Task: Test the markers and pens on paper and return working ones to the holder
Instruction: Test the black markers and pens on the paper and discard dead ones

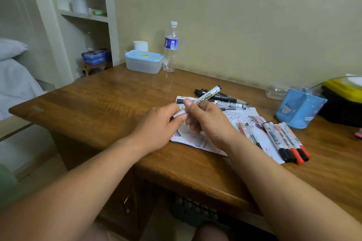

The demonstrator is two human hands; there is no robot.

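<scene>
Wooden desk (98,103) carries a scribbled paper sheet (242,114). Beyond the sheet: lidded container (143,61), water bottle (170,49) (upright, near the wall). At its far edge: dark pens (225,97). To its right: blue holder (297,107).

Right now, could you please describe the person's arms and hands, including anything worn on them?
No sleeves show: the left forearm and right forearm are bare up to the frame edge. The left hand and right hand carry no gloves, rings, watch or bracelet that I can see; nails look short.

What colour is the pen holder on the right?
The pen holder is light blue with white cartoon figures; the head view shows it.
</scene>
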